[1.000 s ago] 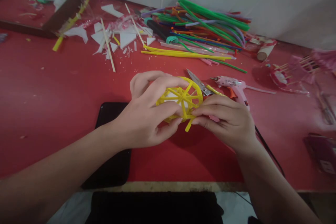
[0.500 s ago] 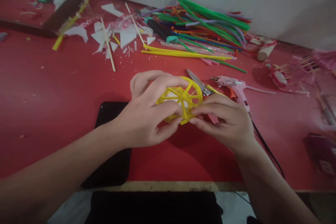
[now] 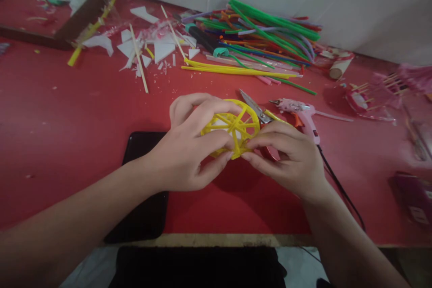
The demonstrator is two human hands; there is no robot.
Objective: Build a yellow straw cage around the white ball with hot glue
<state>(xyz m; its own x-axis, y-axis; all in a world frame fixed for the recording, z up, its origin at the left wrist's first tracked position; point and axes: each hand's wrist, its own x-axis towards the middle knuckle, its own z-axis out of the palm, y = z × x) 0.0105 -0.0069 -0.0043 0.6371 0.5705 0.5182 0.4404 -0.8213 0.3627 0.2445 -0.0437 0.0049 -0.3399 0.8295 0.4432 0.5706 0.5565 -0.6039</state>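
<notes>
Between my hands is a yellow spoked wheel (image 3: 235,122) that looks made of pipe cleaners, with something white showing behind its spokes. My left hand (image 3: 194,144) wraps its left side, with the index finger along the top and the thumb pinching the lower rim. Fingertips of my right hand (image 3: 286,155) pinch the rim at the lower right. A yellow strip (image 3: 275,116) shows above the right hand; whether it joins the wheel I cannot tell. Just behind lie scissors (image 3: 254,104), their red handles partly hidden by my right hand.
A pink glue gun (image 3: 300,110) with its cord lies to the right. A black phone-like slab (image 3: 148,216) sits under my left forearm. Colourful pipe cleaners (image 3: 270,27), yellow ones (image 3: 232,69), white scraps (image 3: 164,47) and wooden sticks (image 3: 138,56) lie along the back. A dark frame (image 3: 64,31) stands far left.
Both hands stay on the yellow wheel with nearly the same grip. The right fingertips have shifted very slightly left along the lower rim.
</notes>
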